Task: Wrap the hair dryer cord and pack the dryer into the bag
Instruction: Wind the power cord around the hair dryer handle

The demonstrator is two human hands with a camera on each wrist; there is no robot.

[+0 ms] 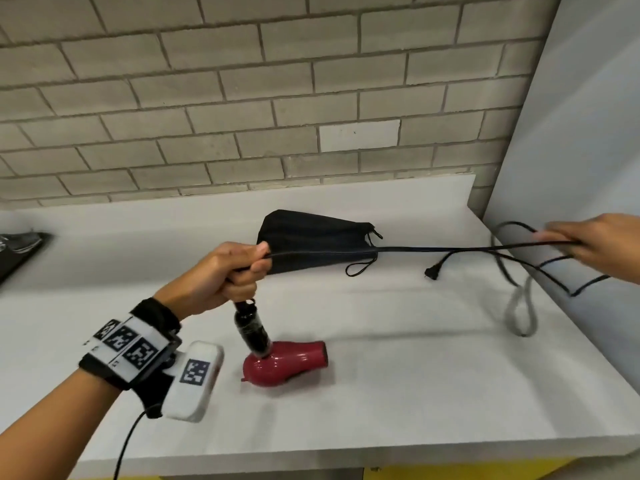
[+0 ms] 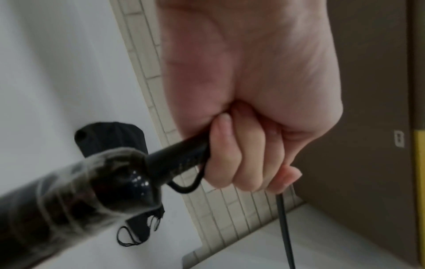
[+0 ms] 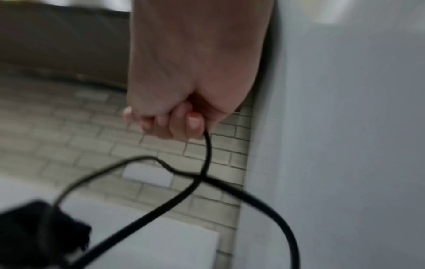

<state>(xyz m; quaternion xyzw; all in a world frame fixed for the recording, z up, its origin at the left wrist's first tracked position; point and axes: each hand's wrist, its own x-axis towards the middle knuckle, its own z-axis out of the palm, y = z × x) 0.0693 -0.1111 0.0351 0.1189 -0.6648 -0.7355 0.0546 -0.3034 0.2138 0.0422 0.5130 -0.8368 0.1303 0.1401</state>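
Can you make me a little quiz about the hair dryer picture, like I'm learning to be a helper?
1. True or false: the hair dryer is already inside the bag.
2. What does the right hand hold? A) the bag B) the cord C) nothing
3. Fill in: the left hand grips the dryer's black ____ end, where the cord comes out.

Key: 1 false, the dryer's red body hangs over the counter and the bag lies behind it. 2 B. 3 handle.
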